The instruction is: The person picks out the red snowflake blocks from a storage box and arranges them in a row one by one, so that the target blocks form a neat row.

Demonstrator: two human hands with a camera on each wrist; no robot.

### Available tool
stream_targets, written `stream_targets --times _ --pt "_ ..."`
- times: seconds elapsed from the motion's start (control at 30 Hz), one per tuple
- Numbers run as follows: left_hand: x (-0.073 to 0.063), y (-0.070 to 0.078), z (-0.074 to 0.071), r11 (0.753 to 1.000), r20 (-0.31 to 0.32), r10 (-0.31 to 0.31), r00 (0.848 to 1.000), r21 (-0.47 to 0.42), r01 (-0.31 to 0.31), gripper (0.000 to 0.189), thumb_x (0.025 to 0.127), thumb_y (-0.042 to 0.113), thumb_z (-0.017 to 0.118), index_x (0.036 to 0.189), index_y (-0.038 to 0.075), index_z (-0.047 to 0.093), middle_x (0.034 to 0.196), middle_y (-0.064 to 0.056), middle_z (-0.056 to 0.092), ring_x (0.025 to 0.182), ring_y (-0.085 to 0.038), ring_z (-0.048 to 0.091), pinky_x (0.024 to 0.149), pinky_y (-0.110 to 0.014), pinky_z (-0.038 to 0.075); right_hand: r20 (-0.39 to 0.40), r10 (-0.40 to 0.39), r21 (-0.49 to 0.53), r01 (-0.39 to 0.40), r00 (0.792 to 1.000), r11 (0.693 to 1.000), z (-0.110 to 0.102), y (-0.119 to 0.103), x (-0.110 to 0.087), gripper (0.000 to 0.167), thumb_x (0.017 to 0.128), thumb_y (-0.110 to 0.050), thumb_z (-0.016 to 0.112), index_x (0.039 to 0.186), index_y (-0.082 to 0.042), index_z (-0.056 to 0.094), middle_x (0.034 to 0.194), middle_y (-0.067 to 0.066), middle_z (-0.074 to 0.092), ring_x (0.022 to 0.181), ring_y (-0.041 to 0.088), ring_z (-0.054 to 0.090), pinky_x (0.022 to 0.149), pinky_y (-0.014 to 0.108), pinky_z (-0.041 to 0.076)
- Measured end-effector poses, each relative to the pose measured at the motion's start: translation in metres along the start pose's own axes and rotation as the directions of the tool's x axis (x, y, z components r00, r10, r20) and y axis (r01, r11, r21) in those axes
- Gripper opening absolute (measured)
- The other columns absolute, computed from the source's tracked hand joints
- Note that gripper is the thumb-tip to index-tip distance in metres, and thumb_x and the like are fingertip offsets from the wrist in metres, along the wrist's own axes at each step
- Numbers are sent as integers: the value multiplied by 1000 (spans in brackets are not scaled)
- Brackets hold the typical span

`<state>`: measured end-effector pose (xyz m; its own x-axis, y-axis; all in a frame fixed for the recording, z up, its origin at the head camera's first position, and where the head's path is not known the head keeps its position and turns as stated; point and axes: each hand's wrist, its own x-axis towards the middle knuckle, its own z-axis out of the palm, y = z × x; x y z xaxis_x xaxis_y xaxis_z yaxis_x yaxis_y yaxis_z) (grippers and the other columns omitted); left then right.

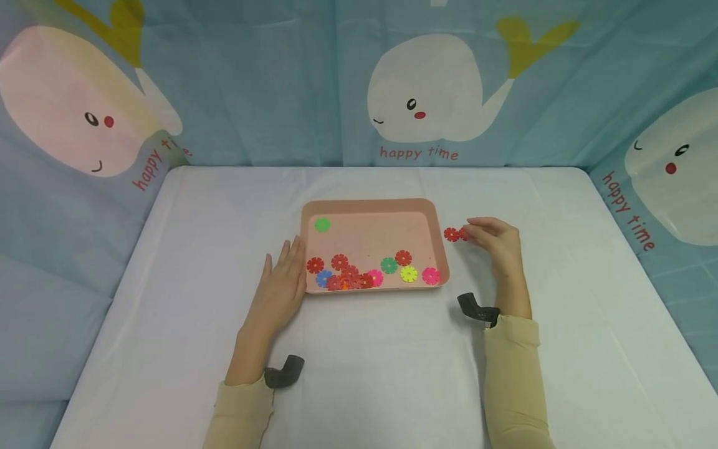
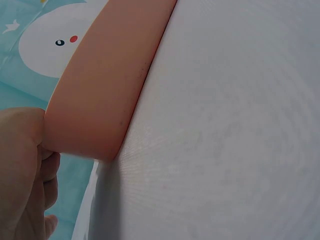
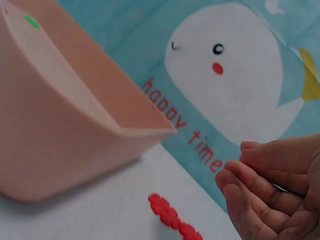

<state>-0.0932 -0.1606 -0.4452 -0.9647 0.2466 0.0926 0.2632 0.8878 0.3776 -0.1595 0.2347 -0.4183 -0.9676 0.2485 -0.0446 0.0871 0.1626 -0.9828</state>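
Observation:
My left hand (image 1: pixel 282 284) rests against the left side of the pink tray (image 1: pixel 370 206), its fingers straight along the outer wall. In the left wrist view that hand (image 2: pixel 20 165) touches the tray's corner (image 2: pixel 95 100). To the right of the tray, two or more red snowflake discs (image 1: pixel 451 234) lie on the white cloth, seemingly joined in a row. My right hand (image 1: pixel 496 243) hovers beside them, partly covering one. From the right wrist, the red discs (image 3: pixel 165 211) show apart from the fingertips (image 3: pixel 235 197), which are loosely bent with nothing between them.
Inside the tray, several discs cluster along the near side, including a yellow one (image 1: pixel 408 274), a teal green one (image 1: pixel 389 265) and a blue one (image 1: pixel 323 278). A light green disc (image 1: pixel 322 224) lies at the far left. Behind the table hangs a whale-print curtain (image 1: pixel 280 81).

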Motion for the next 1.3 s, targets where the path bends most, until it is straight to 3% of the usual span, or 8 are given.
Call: stream_targets --times 0.23,0.5,0.77,0.87,1.03,1.3 --pt "0 0 0 1000 -2 1 1000 7 -1 60 99 22 41 150 3 17 155 -10 19 143 -28 13 111 -57 9 182 -88 -79 104 979 991 19 -13 -8 33 88 -11 66 109 13 61 87 2 70 79 10 66 74 19 52" --pt "-1 0 0 1000 -3 7 1000 -5 -7 60 99 22 42 151 4 17 155 -10 18 143 -28 13 112 -56 7 406 -54 -103 104 912 989 44 -20 -16 26 87 -6 66 108 10 64 101 23 66 82 13 67 77 24 54" --pt "0 0 -1 1000 -7 5 1000 -7 -5 60 99 22 41 150 4 17 155 -9 18 143 -27 12 112 -56 7 513 19 -332 178 858 926 59 -27 -17 23 86 -14 68 104 -1 69 95 11 68 87 23 63 77 30 52" --pt "0 1 -1 1000 -1 -4 1000 -10 4 60 99 23 41 151 4 17 156 -9 17 143 -27 12 112 -55 7 562 45 -364 197 826 910 67 -27 -13 19 85 -15 68 100 -4 70 91 7 68 84 23 62 73 32 53" --pt "0 2 0 1000 5 -13 1000 -8 13 60 99 22 41 151 4 16 156 -8 15 143 -26 11 113 -54 6 657 14 -367 304 753 879 79 -22 -1 12 85 -11 68 94 -2 71 86 4 68 78 21 61 71 30 52" --pt "-2 2 1 1000 -9 -11 1000 -16 11 60 99 22 42 150 3 17 156 -8 17 143 -26 12 112 -55 7 695 132 -439 273 706 856 87 -25 7 7 82 1 69 88 0 70 77 8 65 68 20 57 64 28 51"
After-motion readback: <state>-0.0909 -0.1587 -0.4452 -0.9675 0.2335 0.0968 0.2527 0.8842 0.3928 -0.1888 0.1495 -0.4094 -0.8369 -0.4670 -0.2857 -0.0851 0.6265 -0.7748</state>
